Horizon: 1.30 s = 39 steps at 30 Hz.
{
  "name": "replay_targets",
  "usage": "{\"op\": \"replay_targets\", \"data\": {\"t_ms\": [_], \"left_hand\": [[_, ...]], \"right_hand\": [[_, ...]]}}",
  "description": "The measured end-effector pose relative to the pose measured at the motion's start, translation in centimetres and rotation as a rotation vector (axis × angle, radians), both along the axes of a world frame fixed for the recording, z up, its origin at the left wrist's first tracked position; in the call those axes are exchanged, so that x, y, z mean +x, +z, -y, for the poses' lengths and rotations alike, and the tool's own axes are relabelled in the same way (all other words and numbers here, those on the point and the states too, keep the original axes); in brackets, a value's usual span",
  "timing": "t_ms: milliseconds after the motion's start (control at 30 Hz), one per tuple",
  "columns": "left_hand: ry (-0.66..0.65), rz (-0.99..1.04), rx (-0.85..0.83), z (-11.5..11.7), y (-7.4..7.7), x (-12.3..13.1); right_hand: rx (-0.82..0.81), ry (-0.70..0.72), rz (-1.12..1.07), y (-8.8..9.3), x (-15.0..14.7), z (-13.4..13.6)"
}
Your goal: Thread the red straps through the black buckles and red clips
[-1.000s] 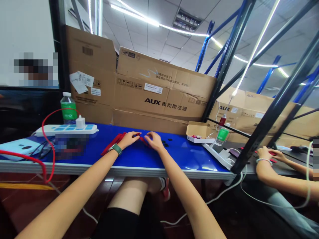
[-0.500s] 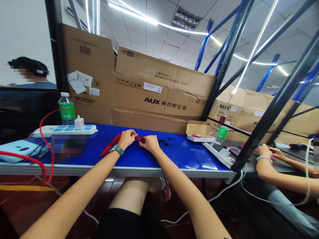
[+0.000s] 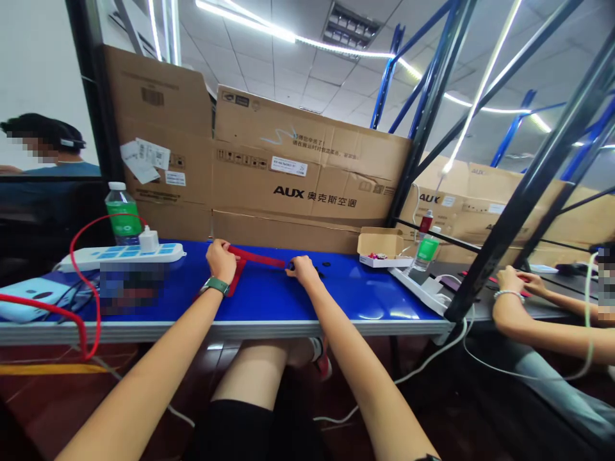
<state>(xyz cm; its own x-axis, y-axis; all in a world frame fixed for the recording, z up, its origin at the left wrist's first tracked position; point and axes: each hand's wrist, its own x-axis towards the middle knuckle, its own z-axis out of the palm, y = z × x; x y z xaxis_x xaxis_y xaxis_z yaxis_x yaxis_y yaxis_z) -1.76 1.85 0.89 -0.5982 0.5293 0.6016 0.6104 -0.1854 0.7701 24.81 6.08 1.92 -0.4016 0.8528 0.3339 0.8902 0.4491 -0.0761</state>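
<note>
My left hand (image 3: 221, 261) grips a flat red strap (image 3: 257, 257) at the far edge of the blue table (image 3: 336, 294). From that grip, one length runs right and another hangs down toward me. My right hand (image 3: 302, 269) rests on the table near the strap's right end. Its fingertips sit next to a small black piece (image 3: 291, 266), and I cannot tell whether they hold it. Further small black pieces (image 3: 327, 264) lie just right of that hand.
A power strip (image 3: 120, 256), a green-labelled bottle (image 3: 123, 214) and a red cable (image 3: 81, 282) lie left. A small open box (image 3: 379, 246) stands right, before a black shelf post (image 3: 500, 192). A co-worker's hand (image 3: 516, 280) works beyond it. Cardboard cartons (image 3: 307, 173) line the back.
My hands have moved apart. The left has gone left and away from me with the red strap, which now lies stretched out. The right has shifted slightly right, toward the black pieces.
</note>
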Motion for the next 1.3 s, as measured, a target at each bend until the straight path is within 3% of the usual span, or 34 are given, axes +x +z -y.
{"op": "replay_targets", "data": {"t_ms": [100,167,333,400,500,700,767,900,1000,1167,1300], "left_hand": [[-0.059,0.064,0.035,0.0,0.2,0.1],[-0.252,0.116,0.049,-0.1,0.4,0.5],[-0.884,0.372,0.086,0.2,1.2,1.7],[-0.997,0.405,0.024,0.4,1.3,1.8],[-0.944,0.3,-0.111,0.3,0.9,1.7],[-0.466,-0.392,-0.23,-0.6,-0.6,2.3],[-0.388,-0.556,-0.261,-0.4,-0.7,2.5],[-0.447,-0.773,-0.465,0.5,-0.7,2.5],[-0.467,-0.816,-0.494,0.7,-0.7,2.2],[-0.356,-0.818,-0.438,0.4,-0.8,2.3],[-0.383,-0.782,-0.552,0.0,-1.8,2.2]], "right_hand": [[-0.019,-0.166,-0.033,0.3,1.5,0.0],[-0.013,-0.239,-0.059,0.5,2.2,0.3],[0.036,-0.32,-0.037,0.5,2.1,1.8],[0.081,-0.311,-0.059,0.5,1.8,2.1],[0.11,-0.277,-0.095,0.6,1.6,2.3],[0.057,-0.189,-0.102,0.8,1.5,1.8],[0.065,-0.115,-0.104,0.7,1.3,1.6],[0.097,-0.036,-0.129,0.5,1.1,1.6],[0.082,-0.059,-0.132,0.6,1.2,1.7],[0.076,-0.288,-0.156,0.5,1.4,1.9],[0.037,-0.463,-0.23,-0.1,1.8,1.9]]}}
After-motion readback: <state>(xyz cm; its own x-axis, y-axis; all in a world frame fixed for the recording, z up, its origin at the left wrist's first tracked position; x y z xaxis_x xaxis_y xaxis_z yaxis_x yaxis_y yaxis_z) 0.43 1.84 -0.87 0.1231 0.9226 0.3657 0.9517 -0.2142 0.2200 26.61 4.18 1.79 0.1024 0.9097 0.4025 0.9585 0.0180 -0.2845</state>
